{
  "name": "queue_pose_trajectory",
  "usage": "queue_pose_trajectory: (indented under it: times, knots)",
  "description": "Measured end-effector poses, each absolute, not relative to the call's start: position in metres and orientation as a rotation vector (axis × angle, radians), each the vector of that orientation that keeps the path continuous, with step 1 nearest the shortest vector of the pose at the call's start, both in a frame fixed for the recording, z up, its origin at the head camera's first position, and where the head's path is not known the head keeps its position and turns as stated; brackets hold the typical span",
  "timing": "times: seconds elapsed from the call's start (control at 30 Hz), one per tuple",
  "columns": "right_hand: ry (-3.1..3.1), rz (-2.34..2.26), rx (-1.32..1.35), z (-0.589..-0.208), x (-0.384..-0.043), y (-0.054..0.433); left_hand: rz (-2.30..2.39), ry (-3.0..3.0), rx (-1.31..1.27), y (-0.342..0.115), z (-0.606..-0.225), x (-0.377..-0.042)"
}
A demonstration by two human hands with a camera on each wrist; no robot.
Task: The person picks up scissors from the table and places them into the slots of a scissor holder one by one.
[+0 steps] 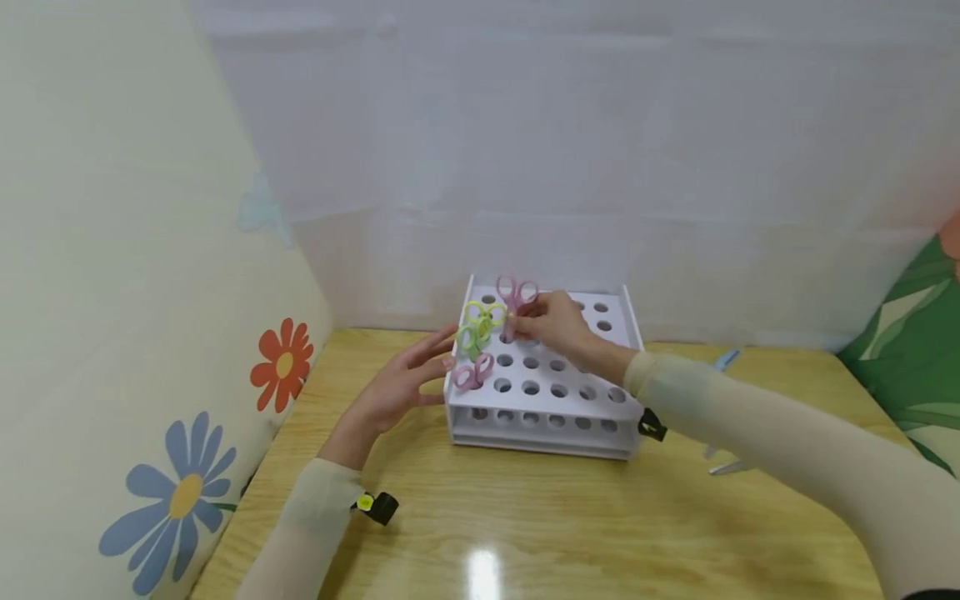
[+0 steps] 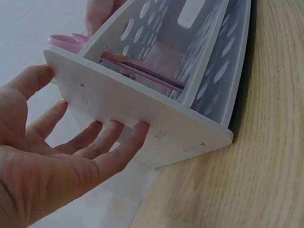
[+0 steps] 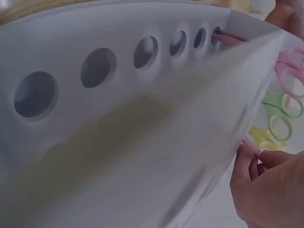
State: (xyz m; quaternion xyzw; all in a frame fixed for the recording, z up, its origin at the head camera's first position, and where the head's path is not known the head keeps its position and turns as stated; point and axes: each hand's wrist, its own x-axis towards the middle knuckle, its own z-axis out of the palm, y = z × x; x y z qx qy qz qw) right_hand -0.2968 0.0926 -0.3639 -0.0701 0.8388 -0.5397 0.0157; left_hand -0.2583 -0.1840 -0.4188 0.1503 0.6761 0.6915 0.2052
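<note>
A white rack (image 1: pixel 540 407) with rows of round holes stands on the table. My right hand (image 1: pixel 558 327) pinches pink scissors (image 1: pixel 513 302) below their handle loops, blades down at a hole in the second column. Along the rack's left column, yellow scissors (image 1: pixel 491 315), green scissors (image 1: pixel 474 340) and another pair of pink scissors (image 1: pixel 472 377) stand with handles up. My left hand (image 2: pixel 71 142) touches the rack's side panel (image 2: pixel 118 102) with spread fingertips. Inside the rack, pink-edged blades (image 2: pixel 147 72) show in the left wrist view.
Right of the rack, a light blue handle (image 1: pixel 726 360) and pale handle parts (image 1: pixel 727 467) lie on the wooden table (image 1: pixel 570 517), partly hidden behind my right sleeve. A white sheet (image 1: pixel 480 167) hangs close behind the rack. A flower-printed wall (image 1: pixel 150 333) borders the left side.
</note>
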Motion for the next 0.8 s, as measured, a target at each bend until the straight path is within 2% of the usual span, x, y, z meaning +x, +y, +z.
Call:
queue_pose_trajectory:
  times: [0.43,0.8]
  knots:
    - [2.694,-1.516,-0.262,-0.375,-0.284,0.114,1.897,1.869,0.439,-0.174,-0.419,-0.264]
    - [2.781,-1.526,-0.434,-0.337,-0.269,0.153,1.888,1.877,0.439,-0.178,-0.421,-0.266]
